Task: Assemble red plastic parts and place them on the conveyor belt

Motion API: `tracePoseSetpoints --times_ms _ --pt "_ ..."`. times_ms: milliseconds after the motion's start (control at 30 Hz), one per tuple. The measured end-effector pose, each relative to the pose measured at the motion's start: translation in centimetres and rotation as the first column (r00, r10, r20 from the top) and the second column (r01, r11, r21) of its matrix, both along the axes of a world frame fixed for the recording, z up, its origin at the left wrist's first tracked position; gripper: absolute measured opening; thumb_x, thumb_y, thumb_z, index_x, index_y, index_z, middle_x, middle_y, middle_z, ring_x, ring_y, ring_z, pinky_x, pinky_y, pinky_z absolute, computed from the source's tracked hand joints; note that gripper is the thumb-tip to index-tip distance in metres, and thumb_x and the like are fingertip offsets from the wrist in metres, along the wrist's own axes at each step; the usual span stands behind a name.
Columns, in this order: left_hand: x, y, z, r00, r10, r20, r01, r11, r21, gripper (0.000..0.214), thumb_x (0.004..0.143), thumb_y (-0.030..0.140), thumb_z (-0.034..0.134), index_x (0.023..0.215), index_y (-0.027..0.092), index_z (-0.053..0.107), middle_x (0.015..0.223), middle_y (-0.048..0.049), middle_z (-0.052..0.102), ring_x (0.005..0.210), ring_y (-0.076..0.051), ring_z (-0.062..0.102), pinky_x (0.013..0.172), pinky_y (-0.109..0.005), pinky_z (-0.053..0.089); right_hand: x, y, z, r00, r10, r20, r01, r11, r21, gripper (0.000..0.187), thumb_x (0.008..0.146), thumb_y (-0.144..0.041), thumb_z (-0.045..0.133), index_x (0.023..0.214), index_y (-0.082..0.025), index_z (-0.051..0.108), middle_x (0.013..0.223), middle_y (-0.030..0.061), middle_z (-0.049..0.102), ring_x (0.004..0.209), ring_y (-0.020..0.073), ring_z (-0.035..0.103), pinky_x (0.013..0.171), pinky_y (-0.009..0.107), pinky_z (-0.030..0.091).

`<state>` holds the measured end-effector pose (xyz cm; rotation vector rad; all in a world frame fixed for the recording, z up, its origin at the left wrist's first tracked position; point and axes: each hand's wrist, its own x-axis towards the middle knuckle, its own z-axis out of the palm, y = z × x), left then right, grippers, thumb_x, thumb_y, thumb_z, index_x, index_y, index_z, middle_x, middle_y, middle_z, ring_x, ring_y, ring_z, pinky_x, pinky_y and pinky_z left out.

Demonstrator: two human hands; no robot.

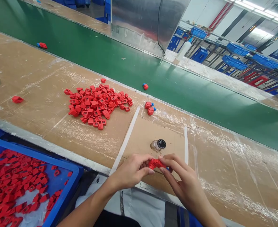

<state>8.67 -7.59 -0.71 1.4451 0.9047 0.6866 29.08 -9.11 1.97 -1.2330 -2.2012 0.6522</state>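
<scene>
My left hand [131,170] and my right hand [181,179] meet at the near edge of the cardboard-covered bench, both pinching one small red plastic part [156,163] between their fingertips. A hint of blue shows under the part by my right fingers. Just beyond the hands lies a small clear jar with a black lid [158,144] on its side. A pile of several red plastic parts [97,104] lies further back on the left. Two red parts with blue pieces [150,108] sit near the bench's far edge.
A blue bin [68,181] with several red parts stands at lower left. A green conveyor belt [181,85] runs behind the bench, carrying a red-and-blue part [145,86] and another [42,45]. A lone red part [17,99] lies far left. Blue crates stand on racks at back right.
</scene>
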Motion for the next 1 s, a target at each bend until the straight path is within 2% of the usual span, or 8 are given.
tracePoseSetpoints --times_ms 100,167,267,333,467,633,833,1000 --pt "-0.1 0.1 -0.1 1.0 -0.001 0.0 0.001 0.999 -0.035 0.007 0.085 0.019 0.061 0.086 0.017 0.067 0.065 0.0045 0.051 0.063 -0.012 0.043 0.059 -0.023 0.031 -0.2 -0.1 -0.5 1.0 -0.001 0.013 0.001 1.0 0.029 0.021 0.097 -0.014 0.051 0.114 -0.022 0.062 0.101 0.008 0.06 0.09 0.0173 0.062 0.076 0.026 0.052" --pt "-0.1 0.3 -0.3 0.998 -0.023 0.056 0.03 0.991 -0.133 0.008 0.084 0.021 0.061 0.086 0.017 0.067 0.063 0.0045 0.051 0.061 -0.012 0.045 0.056 -0.022 0.033 -0.3 -0.1 -0.7 1.0 0.004 0.015 -0.005 0.999 0.048 0.024 0.098 -0.013 0.05 0.117 -0.022 0.061 0.101 0.0078 0.061 0.09 0.0168 0.063 0.075 0.025 0.052" --pt "0.1 0.6 -0.8 0.98 -0.04 0.194 0.107 0.933 -0.344 0.018 0.085 0.024 0.059 0.098 0.017 0.068 0.069 0.0022 0.058 0.059 -0.012 0.051 0.054 -0.022 0.04 -0.4 -0.1 -0.9 1.0 -0.006 0.018 0.005 0.998 0.068 0.026 0.098 -0.013 0.049 0.119 -0.023 0.06 0.104 0.008 0.064 0.092 0.0176 0.065 0.076 0.025 0.053" --pt "0.2 0.9 -1.2 0.966 -0.017 0.256 0.128 0.898 -0.422 0.022 0.084 0.028 0.061 0.102 0.015 0.067 0.071 0.0005 0.061 0.058 -0.011 0.054 0.055 -0.022 0.043 -0.5 0.0 -1.0 1.0 -0.021 0.019 0.019 0.996 0.087 0.026 0.098 -0.013 0.049 0.119 -0.023 0.06 0.106 0.0087 0.065 0.094 0.0185 0.066 0.077 0.026 0.054" --pt "0.4 1.2 -1.7 0.955 0.022 0.297 0.101 0.914 -0.392 0.027 0.082 0.034 0.068 0.098 0.012 0.068 0.069 0.0002 0.06 0.058 -0.01 0.054 0.058 -0.022 0.044 -0.7 0.1 -1.1 0.999 -0.034 0.025 0.032 0.994 0.1 0.023 0.098 -0.014 0.049 0.117 -0.021 0.06 0.101 0.009 0.064 0.09 0.0186 0.065 0.075 0.026 0.054" --pt "0.4 0.7 -1.7 0.97 0.047 0.238 0.049 0.923 -0.383 0.016 0.085 0.028 0.061 0.092 0.014 0.066 0.068 0.0015 0.057 0.06 -0.011 0.054 0.056 -0.021 0.043 -1.0 0.2 -1.0 0.999 0.006 0.048 -0.01 0.997 0.077 0.025 0.098 -0.013 0.047 0.119 -0.021 0.058 0.091 0.0062 0.06 0.077 0.016 0.063 0.065 0.023 0.052" --pt "0.1 0.5 -1.6 0.978 0.009 0.207 0.068 0.931 -0.358 0.014 0.086 0.026 0.057 0.091 0.015 0.065 0.066 0.0016 0.057 0.059 -0.011 0.053 0.052 -0.02 0.042 -1.5 -0.2 -1.0 0.998 0.02 0.056 -0.022 0.999 0.042 0.024 0.1 -0.013 0.043 0.117 -0.022 0.057 0.093 0.0069 0.061 0.077 0.0154 0.063 0.064 0.023 0.051" --pt "0.0 0.5 -1.7 0.976 0.002 0.218 0.076 0.934 -0.35 0.012 0.086 0.025 0.055 0.087 0.016 0.063 0.067 0.0017 0.057 0.059 -0.012 0.055 0.052 -0.021 0.044 -1.6 -0.2 -1.2 0.991 0.037 0.129 -0.048 0.996 0.081 0.021 0.101 -0.015 0.041 0.116 -0.022 0.055 0.096 0.0079 0.064 0.077 0.0163 0.064 0.064 0.024 0.051"
